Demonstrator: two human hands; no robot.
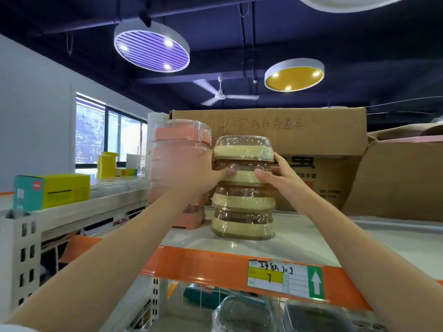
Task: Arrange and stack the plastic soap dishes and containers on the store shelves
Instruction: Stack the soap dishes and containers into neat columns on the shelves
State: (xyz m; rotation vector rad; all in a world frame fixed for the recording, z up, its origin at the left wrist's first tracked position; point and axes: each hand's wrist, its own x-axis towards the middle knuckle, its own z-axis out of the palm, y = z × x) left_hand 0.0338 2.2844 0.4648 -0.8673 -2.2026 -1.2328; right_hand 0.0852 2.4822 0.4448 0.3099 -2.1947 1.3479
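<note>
Starting at the bottom of the frame, some clear plastic containers (pixel 236 315) lie on the lower shelf, partly hidden under the orange shelf edge (pixel 206 264) with its white and yellow price label (pixel 285 279).

Above it, in the middle of the frame, the two forearms reach up to the white upper shelf (pixel 359 238). The left hand (pixel 206 173) and the right hand (pixel 280 173) grip, from both sides, the tall stack of brown and cream plastic soap dishes wrapped in clear film (pixel 243 188). The fingers curl around the upper half of the stack and the thumbs press on its front. The bottom of the stack seems to rest on the shelf, near the front edge.

Just left of it stands a stack of pink plastic containers in clear film (pixel 179 159), touching the left hand or nearly so. Behind both is a big brown cardboard box with handwriting (pixel 299 130).

I judge that the step in hand is placing this stack beside the pink one. The next move probably calls for making the stack straight, because it is tall and the film is slippery, and then opening both hands slowly so it does not tip.
</note>
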